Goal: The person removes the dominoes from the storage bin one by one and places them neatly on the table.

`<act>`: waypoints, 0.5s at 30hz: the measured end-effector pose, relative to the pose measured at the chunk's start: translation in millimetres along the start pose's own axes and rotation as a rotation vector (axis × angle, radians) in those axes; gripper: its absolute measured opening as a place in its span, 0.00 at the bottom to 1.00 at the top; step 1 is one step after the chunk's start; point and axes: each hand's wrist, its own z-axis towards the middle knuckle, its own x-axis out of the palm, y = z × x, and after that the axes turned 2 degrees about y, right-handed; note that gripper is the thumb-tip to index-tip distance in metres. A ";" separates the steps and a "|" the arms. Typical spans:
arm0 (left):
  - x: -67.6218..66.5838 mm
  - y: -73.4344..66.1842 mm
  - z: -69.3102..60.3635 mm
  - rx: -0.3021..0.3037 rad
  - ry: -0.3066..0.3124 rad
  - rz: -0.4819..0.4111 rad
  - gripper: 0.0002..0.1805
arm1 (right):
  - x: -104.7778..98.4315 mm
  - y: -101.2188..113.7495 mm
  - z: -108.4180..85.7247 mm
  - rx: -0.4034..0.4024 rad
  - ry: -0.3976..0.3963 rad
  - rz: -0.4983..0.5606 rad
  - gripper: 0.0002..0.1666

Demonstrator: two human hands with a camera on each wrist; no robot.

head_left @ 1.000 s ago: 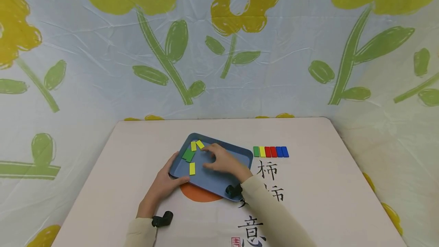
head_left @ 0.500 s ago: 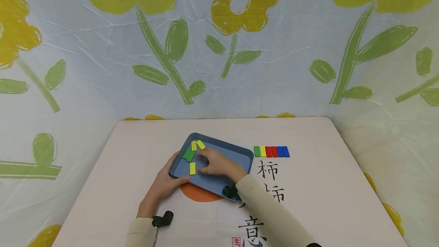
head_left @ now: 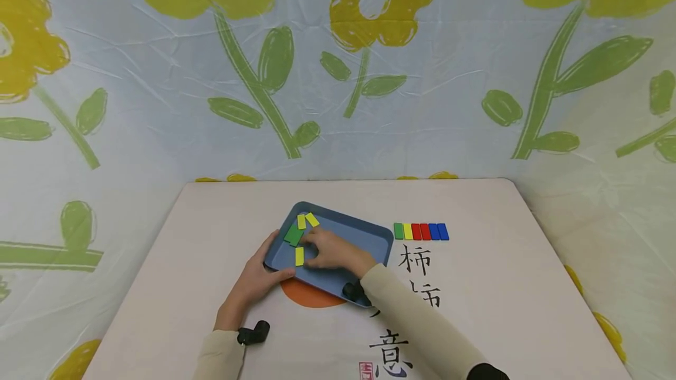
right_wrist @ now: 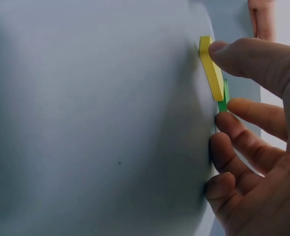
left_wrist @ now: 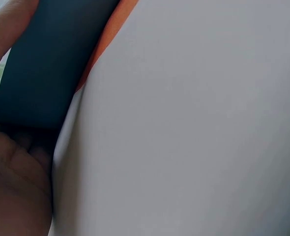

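- Blue tray (head_left: 371,238): left hand (head_left: 257,282) grips its left edge.
- Right hand (head_left: 333,250): inside the tray, thumb and fingers apart, shifted toward the tray's left end since a second ago.
- Yellow tile (head_left: 299,256), green tiles (head_left: 294,234): at the tray's left end, now apparently within picking reach.

1. A blue tray (head_left: 364,243) (shallow, round-cornered) lies askew, its long sides sloping down to the right.
2. A yellow tile (head_left: 299,256) lies at its left, near the front edge.
3. Green tiles (head_left: 293,234) lie slanted just beyond.
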 end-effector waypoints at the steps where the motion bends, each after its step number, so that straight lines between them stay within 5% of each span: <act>1: 0.0 -0.1 0.0 -0.001 -0.002 -0.002 0.58 | 0.2 0.5 0.7 0.000 0.002 -0.003 0.32; 15: 0.3 0.0 0.8 -0.003 -0.003 0.000 0.59 | 4.5 2.0 7.6 -0.004 0.009 -0.035 0.32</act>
